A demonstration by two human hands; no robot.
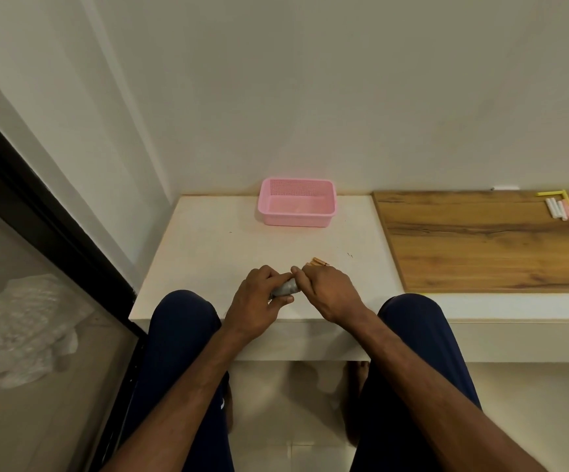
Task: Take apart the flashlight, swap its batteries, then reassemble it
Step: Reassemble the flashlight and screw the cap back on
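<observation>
Just below the middle of the frame I have both hands meeting over the near edge of the pale stone-coloured ledge (pixel 208 240). My left hand (pixel 259 301) is wrapped closed around the small grey metal flashlight (pixel 284 288), which lies roughly level between the hands, so the barrel stays put while the other end is worked. My right hand (pixel 327 291) is curled at the flashlight's right end; whether those fingers actually pinch a cap or merely rest against it, I cannot tell, because the knuckles hide the joint. I judge this a twisting step, though opening or closing I cannot say.

Just above my right hand, a few orange-tan cylinders that look like batteries (pixel 316 262) lie on the ledge, kept close for a short reach. The pink perforated plastic basket (pixel 296 202) sits further up the frame against the wall, well apart from the hands, probably for loose parts. At the upper right, coloured chalk-like sticks (pixel 563 207) lie on a wood-grain board (pixel 480 240), clear of the work.
</observation>
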